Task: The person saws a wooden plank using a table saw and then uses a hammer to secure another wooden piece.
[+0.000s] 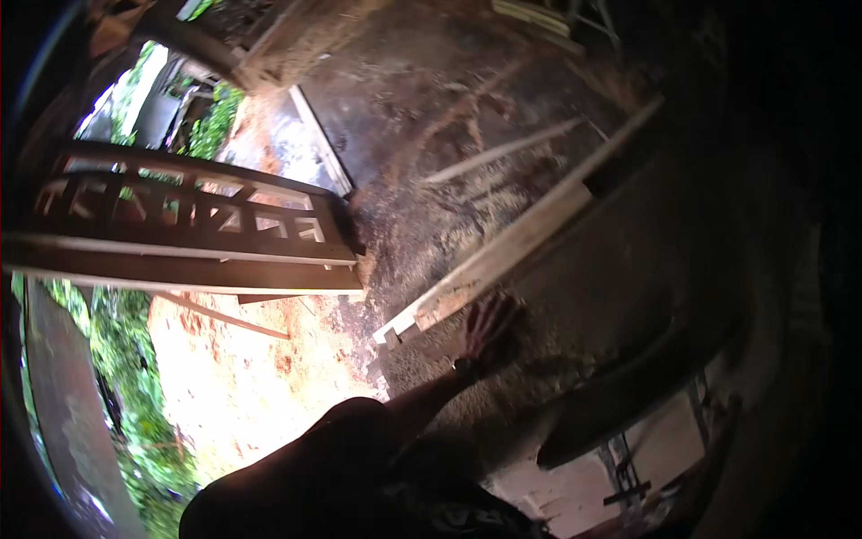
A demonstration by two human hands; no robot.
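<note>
My left hand [490, 327] is stretched forward with its fingers spread and nothing held in them. A dark band circles its wrist. Just beyond the fingertips lies a long pale wooden beam [503, 260], running from near my hand up to the far right. Its near end [395, 334] looks stepped or notched. Whether the fingers touch the beam I cannot tell. My right hand cannot be made out; the lower right is very dark.
To the left stands a slatted wooden frame [197, 256]. Loose boards [507, 151] and a pale strip [321, 139] lie on the dirty, sawdust-strewn floor [404, 108]. A metal fitting [624, 472] sits on a pale surface at lower right. Greenery and bright ground show at left.
</note>
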